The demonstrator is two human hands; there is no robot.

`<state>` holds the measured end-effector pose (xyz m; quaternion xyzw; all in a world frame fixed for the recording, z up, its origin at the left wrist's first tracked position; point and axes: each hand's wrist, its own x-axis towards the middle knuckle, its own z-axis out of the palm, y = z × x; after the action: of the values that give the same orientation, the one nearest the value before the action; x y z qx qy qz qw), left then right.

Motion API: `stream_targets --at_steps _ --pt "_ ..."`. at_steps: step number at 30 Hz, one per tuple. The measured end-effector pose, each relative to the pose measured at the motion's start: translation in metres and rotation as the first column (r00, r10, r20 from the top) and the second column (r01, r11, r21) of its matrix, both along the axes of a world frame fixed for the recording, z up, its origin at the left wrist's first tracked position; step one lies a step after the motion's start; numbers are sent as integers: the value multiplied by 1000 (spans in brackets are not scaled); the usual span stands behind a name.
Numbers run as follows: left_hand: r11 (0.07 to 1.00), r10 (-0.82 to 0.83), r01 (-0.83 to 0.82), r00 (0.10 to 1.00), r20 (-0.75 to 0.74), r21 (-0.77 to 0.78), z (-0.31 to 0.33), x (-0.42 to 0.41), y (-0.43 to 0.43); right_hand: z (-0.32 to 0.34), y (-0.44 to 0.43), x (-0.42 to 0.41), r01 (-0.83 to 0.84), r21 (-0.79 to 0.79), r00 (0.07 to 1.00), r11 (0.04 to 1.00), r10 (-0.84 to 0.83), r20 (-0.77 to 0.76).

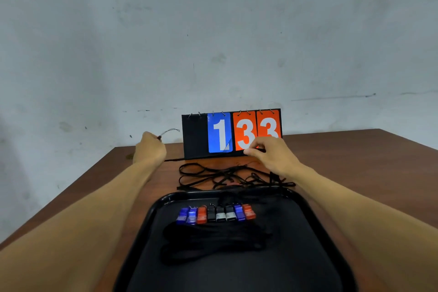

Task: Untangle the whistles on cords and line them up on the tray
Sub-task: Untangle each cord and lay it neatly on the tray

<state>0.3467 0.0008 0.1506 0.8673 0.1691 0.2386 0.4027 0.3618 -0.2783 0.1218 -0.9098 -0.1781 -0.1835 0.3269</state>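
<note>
Several whistles (216, 214) in blue, red, black and grey lie side by side in a row on the far part of the black tray (308, 206). Their black cords lie bunched on the tray (213, 239) and in a tangle on the table (225, 175) just beyond its far rim. My left hand (151, 148) is a fist on a black cord (175, 159), whose frayed end sticks out above the fist. My right hand (270, 153) pinches the same cord low in front of the scoreboard. The cord runs taut between both hands.
A flip scoreboard (231, 134) reading 1, 3, 3 stands at the back of the brown table (355, 161), against a grey wall. The table's left edge runs diagonally close to my left forearm.
</note>
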Motion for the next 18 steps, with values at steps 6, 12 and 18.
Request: stream_targets --at_steps 6,12,18 --pt "944 -158 195 975 154 -265 -5 2 -15 -8 4 1 -41 56 994 998 47 -102" --pt "660 -413 490 870 270 -570 -2 8 -64 -7 26 6 -167 169 972 971 191 -135" --pt "834 -268 190 960 78 518 -19 13 -51 -9 21 11 -201 87 960 976 214 -181"
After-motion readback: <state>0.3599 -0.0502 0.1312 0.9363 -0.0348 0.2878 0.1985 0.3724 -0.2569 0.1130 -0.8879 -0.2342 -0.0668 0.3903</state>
